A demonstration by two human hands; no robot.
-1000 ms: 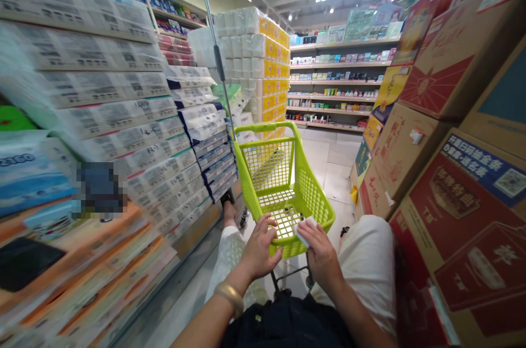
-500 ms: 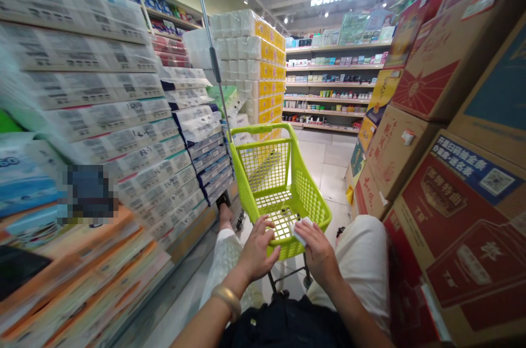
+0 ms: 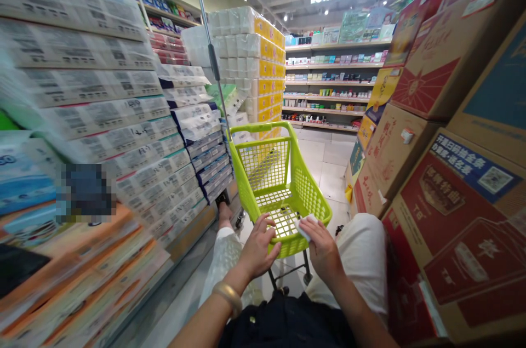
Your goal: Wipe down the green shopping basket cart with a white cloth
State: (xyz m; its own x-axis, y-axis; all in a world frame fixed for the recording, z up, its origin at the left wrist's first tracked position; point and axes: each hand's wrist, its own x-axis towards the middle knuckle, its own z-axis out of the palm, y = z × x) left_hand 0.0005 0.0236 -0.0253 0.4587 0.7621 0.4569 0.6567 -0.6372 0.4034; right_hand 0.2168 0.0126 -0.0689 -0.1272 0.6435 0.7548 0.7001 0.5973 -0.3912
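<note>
A lime-green plastic shopping cart (image 3: 306,189) stands right in front of me, its mesh basket without goods in it. My left hand (image 3: 258,246) grips the near rim at its left part, fingers bent over the edge and thumb along the near side. At the right part of that rim, my right hand (image 3: 322,244) presses a folded white tissue (image 3: 303,226) against the plastic. The tissue lies under the fingertips, partly hidden by them. A metal pole (image 3: 211,57) rises from the cart's far left corner.
Wrapped paper packs (image 3: 135,107) are stacked high on the left. Brown and red cartons (image 3: 444,216) stand close on the right. Ahead, a tiled aisle floor (image 3: 326,156) leads to shelves (image 3: 329,85) of small boxes and bottles, beside tissue rolls (image 3: 246,57).
My right hand has slid slightly to the right along the rim with the tissue. The left hand keeps its place on the cart.
</note>
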